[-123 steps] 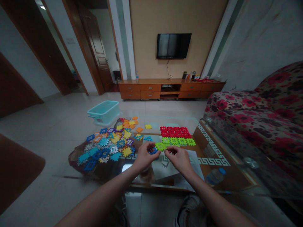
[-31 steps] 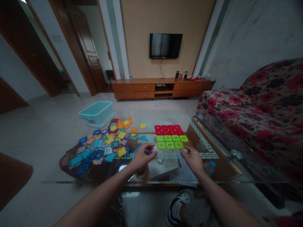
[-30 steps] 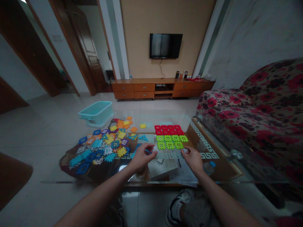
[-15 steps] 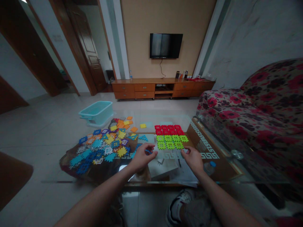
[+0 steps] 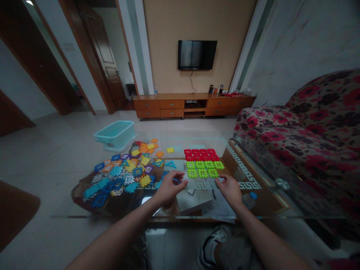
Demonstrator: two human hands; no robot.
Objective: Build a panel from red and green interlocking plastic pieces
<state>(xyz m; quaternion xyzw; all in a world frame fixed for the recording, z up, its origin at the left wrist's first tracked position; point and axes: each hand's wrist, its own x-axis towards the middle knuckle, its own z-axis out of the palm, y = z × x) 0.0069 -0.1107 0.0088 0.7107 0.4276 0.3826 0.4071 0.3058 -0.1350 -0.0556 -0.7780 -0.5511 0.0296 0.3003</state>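
Note:
My left hand [image 5: 172, 186] hovers over the glass table, fingers loosely curled with a gap between thumb and fingertips and nothing held. Just left of it lies a heap of mixed interlocking plastic tiles [image 5: 115, 171] in blue, orange, yellow, white and purple. My right hand [image 5: 229, 188] is near the lower right corner of the green tiles [image 5: 202, 172]; its bent fingers and thumb are slightly apart, with no tile visible between them. The green tiles lie in two rows, the front one shorter. Behind them sits a block of red tiles [image 5: 201, 154].
A turquoise plastic bin [image 5: 118, 137] is beyond the table's left side. Papers and a bottle with a blue cap [image 5: 249, 200] show through the glass table top [image 5: 270, 215]. A floral sofa [image 5: 303, 127] stands at right, a wooden TV cabinet [image 5: 171, 107] at the back.

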